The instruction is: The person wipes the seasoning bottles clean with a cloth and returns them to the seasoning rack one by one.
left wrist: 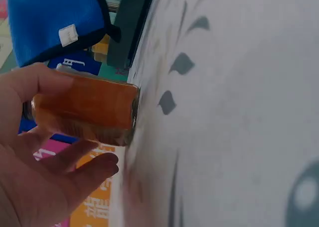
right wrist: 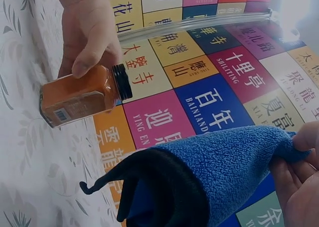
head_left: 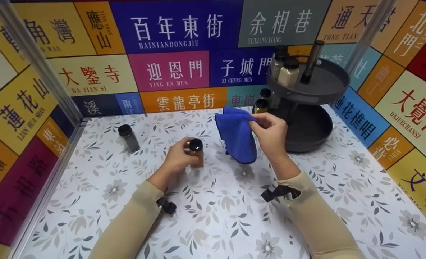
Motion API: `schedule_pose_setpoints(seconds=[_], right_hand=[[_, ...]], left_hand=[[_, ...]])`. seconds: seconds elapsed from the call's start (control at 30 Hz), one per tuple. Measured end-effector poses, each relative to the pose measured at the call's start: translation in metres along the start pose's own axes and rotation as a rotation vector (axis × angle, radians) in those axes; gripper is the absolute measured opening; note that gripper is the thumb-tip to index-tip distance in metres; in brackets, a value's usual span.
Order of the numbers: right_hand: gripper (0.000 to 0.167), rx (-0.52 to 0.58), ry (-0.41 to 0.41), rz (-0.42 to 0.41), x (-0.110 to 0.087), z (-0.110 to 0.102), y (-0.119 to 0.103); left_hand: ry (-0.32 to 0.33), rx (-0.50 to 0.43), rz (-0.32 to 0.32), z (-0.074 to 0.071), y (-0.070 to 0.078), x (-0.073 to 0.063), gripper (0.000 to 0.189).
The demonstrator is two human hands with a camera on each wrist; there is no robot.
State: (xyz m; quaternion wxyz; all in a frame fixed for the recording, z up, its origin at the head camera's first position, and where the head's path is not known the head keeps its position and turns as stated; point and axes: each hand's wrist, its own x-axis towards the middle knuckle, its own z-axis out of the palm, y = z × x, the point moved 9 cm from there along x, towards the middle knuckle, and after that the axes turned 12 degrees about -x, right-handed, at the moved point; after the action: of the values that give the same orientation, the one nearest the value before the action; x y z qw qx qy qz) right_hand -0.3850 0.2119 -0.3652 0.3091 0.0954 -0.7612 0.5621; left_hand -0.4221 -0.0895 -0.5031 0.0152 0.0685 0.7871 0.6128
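A small glass spice jar (head_left: 197, 158) of orange powder, with a black cap, stands upright in the grip of my left hand (head_left: 179, 155). In the left wrist view the thumb lies along the glass of the jar (left wrist: 94, 105), with the fingers on its other side. My right hand (head_left: 272, 131) pinches a blue cloth (head_left: 238, 135) by one corner, and the rest hangs down in folds. The cloth (right wrist: 224, 167) has a dark edging in the right wrist view, and the jar (right wrist: 77, 97) shows a label with a barcode.
Another black-capped jar (head_left: 129, 138) with dark contents stands at the left. A dark two-tier round rack (head_left: 308, 97) stands at the back right, with jars (head_left: 288, 73) on its upper tier. More jars (head_left: 261, 105) are behind the cloth. Sign-covered panels (head_left: 177, 70) border the flowered table (head_left: 213, 226).
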Motion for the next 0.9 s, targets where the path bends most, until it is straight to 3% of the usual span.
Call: schedule_pose_setpoints(seconds=[0.17, 0.33, 0.5, 0.6, 0.7, 0.9], right_hand=[[0.013, -0.018, -0.013, 0.025, -0.0017, 0.0007, 0.0027], [0.015, -0.027, -0.019, 0.020, -0.0029, 0.0013, 0.0023], [0.015, -0.027, -0.037, 0.016, -0.0025, 0.0033, 0.0013], [0.014, -0.031, -0.043, 0.022, -0.0023, 0.0034, 0.0012], [0.013, -0.029, -0.049, 0.029, -0.0022, 0.0037, 0.0008], [0.013, -0.016, -0.062, 0.032, -0.0016, 0.0067, 0.0032]], left_hand=[[0.121, 0.192, -0.013, 0.0006, 0.0048, -0.0045, 0.079], [0.192, 0.183, -0.026, -0.0008, 0.0030, -0.0069, 0.069], [0.147, 0.056, 0.017, -0.0004, 0.0057, -0.0049, 0.056], [0.089, -0.033, 0.026, 0.0020, 0.0062, -0.0023, 0.056], [0.045, -0.063, 0.021, 0.0042, 0.0055, -0.0002, 0.059], [0.068, -0.077, -0.031, 0.0012, -0.0012, 0.0007, 0.047]])
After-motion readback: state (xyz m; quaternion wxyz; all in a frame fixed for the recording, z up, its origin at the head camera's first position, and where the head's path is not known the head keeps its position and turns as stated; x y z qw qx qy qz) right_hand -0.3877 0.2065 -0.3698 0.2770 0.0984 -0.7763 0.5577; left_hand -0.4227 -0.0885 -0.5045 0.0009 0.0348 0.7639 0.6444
